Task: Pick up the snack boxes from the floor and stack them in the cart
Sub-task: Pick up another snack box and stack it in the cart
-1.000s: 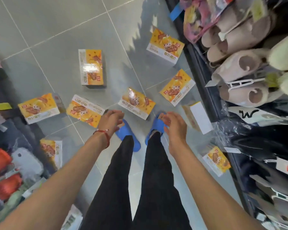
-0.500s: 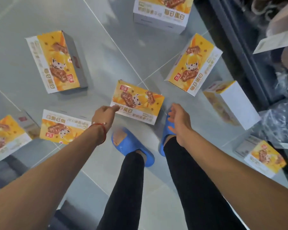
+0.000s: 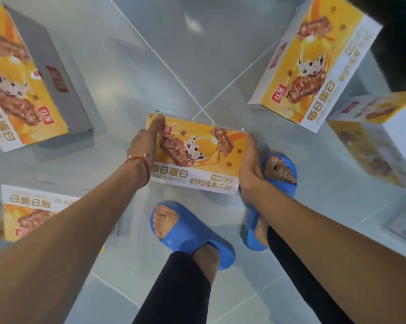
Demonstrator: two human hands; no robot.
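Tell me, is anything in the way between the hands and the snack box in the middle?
No. The left hand and right hand hold the middle snack box by its two ends, with nothing between. The cart is out of view, so that path cannot be judged.

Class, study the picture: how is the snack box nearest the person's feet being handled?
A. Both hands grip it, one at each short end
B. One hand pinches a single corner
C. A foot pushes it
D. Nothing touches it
A: the left hand grips the middle snack box at one short end with its thumb on top, and the right hand grips the opposite end.
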